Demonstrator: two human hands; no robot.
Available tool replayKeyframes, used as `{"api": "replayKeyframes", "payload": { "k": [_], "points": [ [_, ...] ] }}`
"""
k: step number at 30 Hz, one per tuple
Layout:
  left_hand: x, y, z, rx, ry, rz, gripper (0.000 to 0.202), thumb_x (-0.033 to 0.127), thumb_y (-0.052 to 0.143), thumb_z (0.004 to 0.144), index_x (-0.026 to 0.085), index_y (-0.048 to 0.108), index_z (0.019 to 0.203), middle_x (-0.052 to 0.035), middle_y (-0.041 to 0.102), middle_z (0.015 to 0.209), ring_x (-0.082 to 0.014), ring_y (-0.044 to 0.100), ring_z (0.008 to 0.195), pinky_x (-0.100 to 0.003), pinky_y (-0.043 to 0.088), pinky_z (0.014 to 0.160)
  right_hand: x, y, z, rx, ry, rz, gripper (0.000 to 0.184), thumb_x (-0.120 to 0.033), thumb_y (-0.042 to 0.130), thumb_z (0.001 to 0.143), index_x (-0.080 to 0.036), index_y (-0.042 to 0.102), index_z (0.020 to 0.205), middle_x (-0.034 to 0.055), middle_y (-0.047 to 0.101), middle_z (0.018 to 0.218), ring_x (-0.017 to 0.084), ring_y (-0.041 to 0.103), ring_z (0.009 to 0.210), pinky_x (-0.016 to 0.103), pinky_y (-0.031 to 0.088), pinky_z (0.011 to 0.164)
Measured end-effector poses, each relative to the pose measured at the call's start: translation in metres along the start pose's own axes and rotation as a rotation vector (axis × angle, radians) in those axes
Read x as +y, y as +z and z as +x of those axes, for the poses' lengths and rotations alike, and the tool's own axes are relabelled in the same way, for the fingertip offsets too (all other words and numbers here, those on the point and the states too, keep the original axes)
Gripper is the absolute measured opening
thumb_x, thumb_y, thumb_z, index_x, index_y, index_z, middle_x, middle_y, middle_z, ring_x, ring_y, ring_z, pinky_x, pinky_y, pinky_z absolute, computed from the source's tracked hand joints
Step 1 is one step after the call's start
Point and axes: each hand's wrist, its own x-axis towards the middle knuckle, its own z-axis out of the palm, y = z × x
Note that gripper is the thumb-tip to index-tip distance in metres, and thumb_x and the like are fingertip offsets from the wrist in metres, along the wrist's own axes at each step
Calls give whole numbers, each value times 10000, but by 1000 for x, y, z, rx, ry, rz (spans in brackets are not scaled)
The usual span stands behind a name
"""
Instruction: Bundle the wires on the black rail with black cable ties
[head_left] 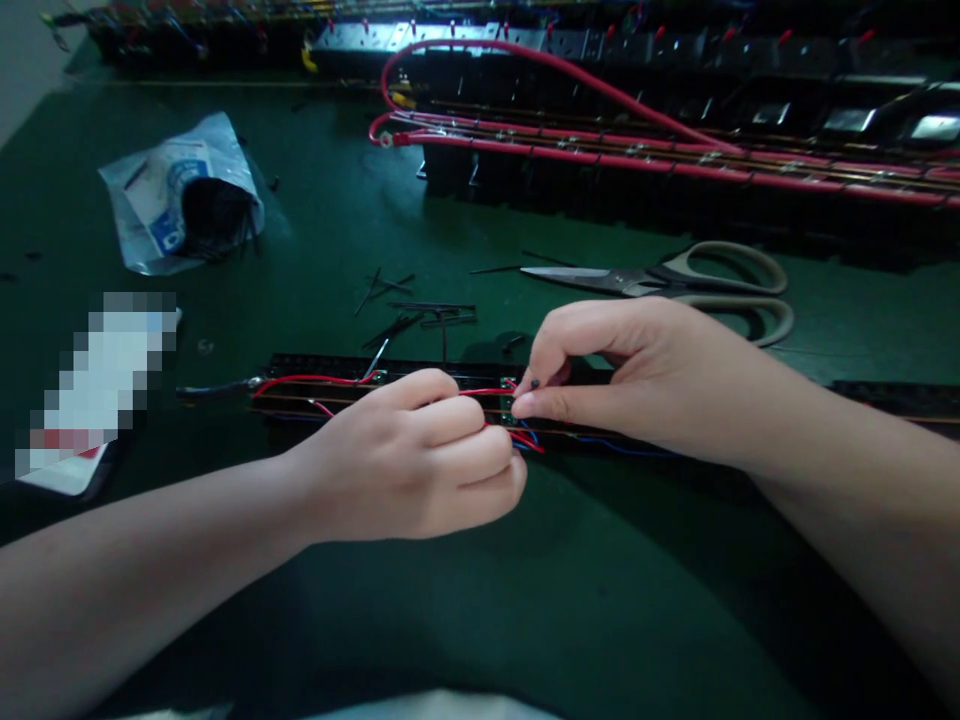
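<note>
A long black strip [322, 362] with thin wiring and small green circuit boards lies across the table. My left hand [420, 460] is curled closed over its middle, knuckles up, and its fingertips are hidden. Red wires [525, 440] and blue wires [529, 428] come out beside its fingers. My right hand [622, 375] pinches a black cable tie [535, 384] between thumb and index finger, just above a green board [508, 408]; only the tie's small end shows. Both hands are close together.
Behind the strip lie loose black cable ties [433, 306] and scissors [645, 278]. A plastic bag of black ties [184, 200] and a phone [105, 385] are at left. Larger black assemblies with a thick red cable [555, 68] fill the back.
</note>
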Motion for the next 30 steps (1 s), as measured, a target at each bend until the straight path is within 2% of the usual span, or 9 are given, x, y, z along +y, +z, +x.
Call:
{"api": "replayKeyframes", "payload": {
  "k": [8,20,30],
  "points": [
    [4,2,-2,10,-57,59,86,221,662,882,266,633,950,57,563,730,-132,451,688,-354,407,734,1,1,1,3,-114,-56,133,-286,778,791,-199,716,712,8,683,775,137,606,707,280,454,647],
    [2,3,-3,28,-77,34,114,184,650,877,243,619,969,47,635,830,-143,500,742,-369,439,823,0,0,-1,-13,-104,-122,126,-326,768,802,-203,778,776,39,726,873,163,644,758,295,498,682],
    [-1,0,-2,49,-111,1,115,159,642,885,256,615,941,44,644,814,-145,527,742,-359,433,782,-1,1,-1,-12,-124,-174,76,-272,754,813,-206,790,808,40,734,880,167,655,789,297,513,707]
  ]
}}
